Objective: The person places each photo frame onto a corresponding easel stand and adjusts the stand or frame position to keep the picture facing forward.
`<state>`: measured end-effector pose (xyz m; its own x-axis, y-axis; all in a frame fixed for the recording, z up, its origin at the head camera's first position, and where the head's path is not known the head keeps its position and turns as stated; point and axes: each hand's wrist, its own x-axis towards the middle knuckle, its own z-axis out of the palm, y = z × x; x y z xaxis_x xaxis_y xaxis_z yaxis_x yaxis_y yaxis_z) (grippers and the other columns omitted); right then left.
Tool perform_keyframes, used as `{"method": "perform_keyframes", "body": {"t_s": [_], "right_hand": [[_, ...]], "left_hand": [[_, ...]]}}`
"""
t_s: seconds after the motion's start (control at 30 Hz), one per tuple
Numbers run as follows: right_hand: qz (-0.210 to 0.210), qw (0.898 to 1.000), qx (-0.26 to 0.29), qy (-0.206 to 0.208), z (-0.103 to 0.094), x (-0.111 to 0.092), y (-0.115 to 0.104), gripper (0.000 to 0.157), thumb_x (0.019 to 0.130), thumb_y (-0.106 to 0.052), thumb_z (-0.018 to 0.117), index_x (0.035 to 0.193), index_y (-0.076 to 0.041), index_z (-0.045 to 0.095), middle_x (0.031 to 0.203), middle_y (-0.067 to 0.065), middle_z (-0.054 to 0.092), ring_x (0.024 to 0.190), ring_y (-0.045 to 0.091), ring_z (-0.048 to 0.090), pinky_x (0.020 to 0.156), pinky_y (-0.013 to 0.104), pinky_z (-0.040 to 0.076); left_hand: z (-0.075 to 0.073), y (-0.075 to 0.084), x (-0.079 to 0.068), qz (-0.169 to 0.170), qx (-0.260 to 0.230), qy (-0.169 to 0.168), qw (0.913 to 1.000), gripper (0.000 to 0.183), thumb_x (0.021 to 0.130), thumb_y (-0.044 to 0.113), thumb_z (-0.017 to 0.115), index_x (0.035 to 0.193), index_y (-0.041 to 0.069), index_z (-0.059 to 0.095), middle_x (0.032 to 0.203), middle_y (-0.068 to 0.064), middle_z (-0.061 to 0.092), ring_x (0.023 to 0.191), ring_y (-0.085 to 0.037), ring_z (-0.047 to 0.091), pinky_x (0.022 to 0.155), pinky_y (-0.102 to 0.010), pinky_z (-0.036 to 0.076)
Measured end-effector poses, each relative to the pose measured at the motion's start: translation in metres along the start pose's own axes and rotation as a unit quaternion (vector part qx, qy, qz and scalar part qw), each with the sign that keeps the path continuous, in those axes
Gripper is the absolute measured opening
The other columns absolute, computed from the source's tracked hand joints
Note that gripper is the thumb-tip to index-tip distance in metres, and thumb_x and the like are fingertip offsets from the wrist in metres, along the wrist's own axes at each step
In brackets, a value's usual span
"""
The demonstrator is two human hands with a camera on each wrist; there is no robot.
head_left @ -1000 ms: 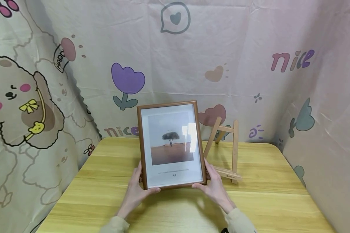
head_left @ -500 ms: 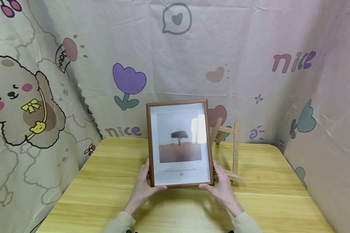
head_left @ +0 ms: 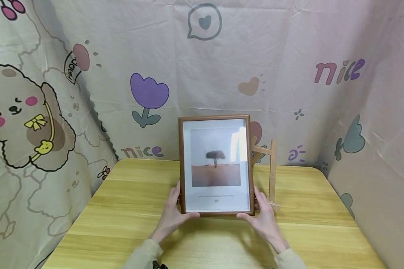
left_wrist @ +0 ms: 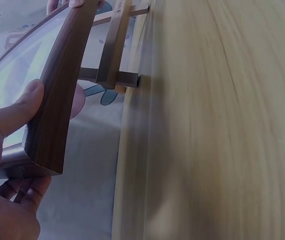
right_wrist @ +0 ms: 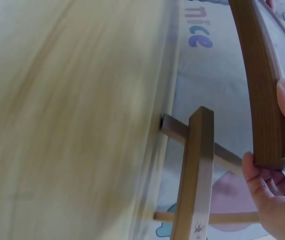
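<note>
A brown wooden picture frame [head_left: 217, 175] with a tree print behind its glazing stands nearly upright in the head view. My left hand [head_left: 173, 213] grips its lower left corner, thumb on the front and fingers behind. At the lower right corner my right hand [head_left: 264, 216] holds it the same way. Behind the picture frame is a small wooden tabletop easel [head_left: 272, 172], its left part hidden. Both wrist views show the picture frame raised off the table, in front of the easel's ledge [right_wrist: 195, 175]. The easel's legs stand on the table in the left wrist view.
The yellow wood-grain table [head_left: 121, 209] carries the easel towards its back right. A printed cloth [head_left: 202, 74] with cartoon shapes hangs behind the table and along both sides.
Both hands have carried the picture frame to the right, and it has straightened from a slight tilt. It now covers more of the easel, which has stayed in place.
</note>
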<state>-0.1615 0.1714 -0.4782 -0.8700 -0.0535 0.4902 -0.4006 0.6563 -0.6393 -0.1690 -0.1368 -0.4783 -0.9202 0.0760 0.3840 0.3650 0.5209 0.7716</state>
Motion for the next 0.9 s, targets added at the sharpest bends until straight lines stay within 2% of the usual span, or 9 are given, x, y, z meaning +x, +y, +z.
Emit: {"method": "perform_keyframes", "body": {"t_s": [0.13,0.3,0.4,0.5,0.6,0.77,0.83,0.9], "right_hand": [[0.001,1.000,0.001,0.003,-0.003,-0.001,0.003,0.115,0.063,-0.022,0.094,0.157,-0.002,0.031,0.122,0.018,0.061,0.104,0.027,0.061,0.090,0.052,0.056],[-0.005,1.000,0.015,0.012,-0.007,-0.002,0.010,0.117,0.062,-0.018,0.095,0.158,-0.004,0.029,0.121,0.018,0.061,0.099,0.022,0.061,0.084,0.035,0.060],[-0.007,1.000,0.019,0.016,-0.011,-0.003,0.013,0.115,0.063,-0.017,0.095,0.157,-0.001,0.030,0.125,0.022,0.059,0.100,0.028,0.064,0.083,0.030,0.060],[-0.003,1.000,0.025,0.014,-0.015,-0.004,0.015,0.114,0.064,-0.017,0.094,0.156,0.001,0.030,0.127,0.025,0.058,0.103,0.035,0.064,0.085,0.032,0.060],[0.007,1.000,0.027,0.006,-0.019,-0.004,0.016,0.114,0.065,-0.017,0.094,0.157,0.001,0.028,0.131,0.027,0.055,0.108,0.041,0.063,0.088,0.039,0.059],[0.023,0.999,0.022,-0.002,-0.025,-0.005,0.019,0.114,0.067,-0.017,0.093,0.157,0.002,0.026,0.148,0.036,0.040,0.119,0.053,0.056,0.092,0.051,0.054],[0.021,1.000,0.020,0.003,-0.027,-0.005,0.020,0.115,0.067,-0.017,0.093,0.158,0.000,0.026,0.147,0.034,0.042,0.117,0.050,0.058,0.091,0.049,0.056],[0.014,1.000,0.016,0.013,-0.029,-0.005,0.021,0.116,0.065,-0.016,0.094,0.158,-0.002,0.027,0.141,0.030,0.050,0.110,0.036,0.063,0.090,0.041,0.059]], "left_hand": [[0.005,0.001,0.003,0.004,-0.011,-0.006,0.9999,0.131,0.063,0.028,0.097,0.163,0.016,0.013,0.140,-0.015,0.050,0.127,-0.034,0.052,0.106,-0.059,0.047],[0.011,0.002,0.007,0.005,-0.018,-0.013,0.9997,0.132,0.064,0.033,0.096,0.164,0.022,0.011,0.146,-0.017,0.047,0.133,-0.039,0.049,0.108,-0.064,0.042],[0.015,0.002,0.009,0.011,-0.022,-0.016,0.9996,0.131,0.064,0.033,0.096,0.164,0.022,0.011,0.144,-0.017,0.048,0.131,-0.038,0.050,0.108,-0.062,0.044],[0.019,0.003,0.011,0.017,-0.027,-0.021,0.9993,0.131,0.065,0.032,0.096,0.164,0.023,0.011,0.145,-0.017,0.047,0.130,-0.037,0.051,0.107,-0.060,0.046],[0.022,0.004,0.013,0.019,-0.032,-0.027,0.9990,0.130,0.066,0.032,0.095,0.164,0.026,0.010,0.150,-0.018,0.044,0.131,-0.038,0.051,0.106,-0.061,0.047],[0.026,0.007,0.018,0.023,-0.038,-0.034,0.9984,0.131,0.064,0.034,0.096,0.163,0.029,0.010,0.144,-0.014,0.048,0.124,-0.031,0.054,0.105,-0.056,0.049],[0.028,0.009,0.019,0.025,-0.039,-0.037,0.9982,0.131,0.064,0.036,0.096,0.164,0.027,0.010,0.143,-0.014,0.048,0.125,-0.031,0.054,0.106,-0.056,0.048],[0.029,0.011,0.020,0.028,-0.039,-0.041,0.9980,0.131,0.065,0.036,0.095,0.164,0.024,0.011,0.144,-0.015,0.048,0.127,-0.033,0.053,0.107,-0.057,0.047]]}}
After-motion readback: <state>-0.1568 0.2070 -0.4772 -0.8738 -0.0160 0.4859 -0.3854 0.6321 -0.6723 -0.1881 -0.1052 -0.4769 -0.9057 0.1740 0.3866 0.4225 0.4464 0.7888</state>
